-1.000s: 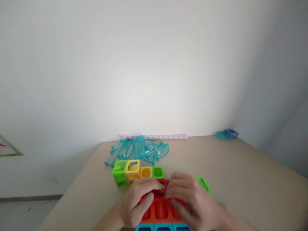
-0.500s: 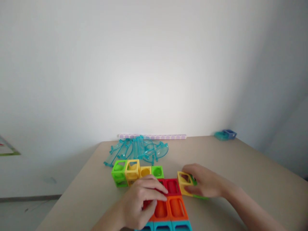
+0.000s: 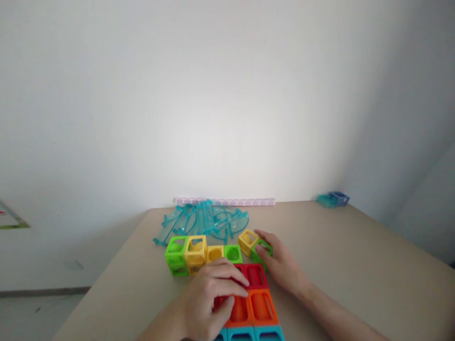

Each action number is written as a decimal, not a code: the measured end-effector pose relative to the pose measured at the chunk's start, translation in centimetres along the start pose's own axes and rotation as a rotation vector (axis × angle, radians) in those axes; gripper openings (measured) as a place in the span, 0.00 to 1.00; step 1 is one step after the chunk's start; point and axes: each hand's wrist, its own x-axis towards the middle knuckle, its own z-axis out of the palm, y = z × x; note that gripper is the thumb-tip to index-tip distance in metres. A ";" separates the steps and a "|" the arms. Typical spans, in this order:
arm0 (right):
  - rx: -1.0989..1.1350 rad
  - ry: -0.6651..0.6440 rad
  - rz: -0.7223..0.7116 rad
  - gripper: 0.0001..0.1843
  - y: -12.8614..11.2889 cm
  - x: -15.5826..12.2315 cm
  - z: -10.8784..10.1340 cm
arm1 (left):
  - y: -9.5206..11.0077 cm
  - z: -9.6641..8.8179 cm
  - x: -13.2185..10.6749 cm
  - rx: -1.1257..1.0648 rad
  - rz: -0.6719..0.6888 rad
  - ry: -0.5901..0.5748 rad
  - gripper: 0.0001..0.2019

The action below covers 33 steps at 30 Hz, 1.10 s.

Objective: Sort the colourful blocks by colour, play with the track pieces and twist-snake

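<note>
My right hand [image 3: 279, 260] is closed on a joined pair of hollow plastic cube blocks, one yellow [image 3: 248, 241] and one green [image 3: 262, 251]. The pair is tilted at an angle beside a flat green cube [image 3: 232, 254]. My left hand [image 3: 209, 296] bends over the block assembly, its fingers on the red cubes [image 3: 255, 276] and its thumb by the orange cubes [image 3: 262, 307]. Blue cubes [image 3: 268, 333] form the nearest row. At the assembly's far left stand a taller green block [image 3: 177, 255] and yellow block [image 3: 195, 252], then a low yellow cube [image 3: 215, 254].
Clear teal plastic pieces [image 3: 206, 220] lie in a heap behind the blocks. A purple-and-white patterned strip [image 3: 227, 202] runs along the wall. In the far right corner of the table [image 3: 355, 255] sit a blue cube [image 3: 340, 198] and a teal piece [image 3: 326, 201].
My right hand has moved left and away from me, carrying the yellow and green pair from the right of the red cubes to behind them and turning it. My left hand stays nearly in place.
</note>
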 end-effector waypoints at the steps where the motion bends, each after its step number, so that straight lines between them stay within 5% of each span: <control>1: -0.003 0.005 0.010 0.23 0.0 0.1 0.5 | 0.1 0.1 0.1 0.007 -0.005 0.006 0.17; 11: -0.179 -0.084 0.039 0.19 -1.1 1.0 -0.7 | 1.1 0.6 0.5 0.050 -0.037 0.018 0.17; 16: -0.332 0.003 0.130 0.20 -1.4 1.7 -1.6 | 1.3 0.5 0.6 0.044 -0.029 0.040 0.17; 26: -0.312 -0.083 0.104 0.23 -2.5 0.6 0.2 | 0.9 1.0 0.4 0.054 -0.060 0.061 0.16; 33: -0.221 -0.289 -0.069 0.06 -3.4 -0.3 -2.2 | 1.1 5.9 0.1 0.184 -0.080 0.196 0.16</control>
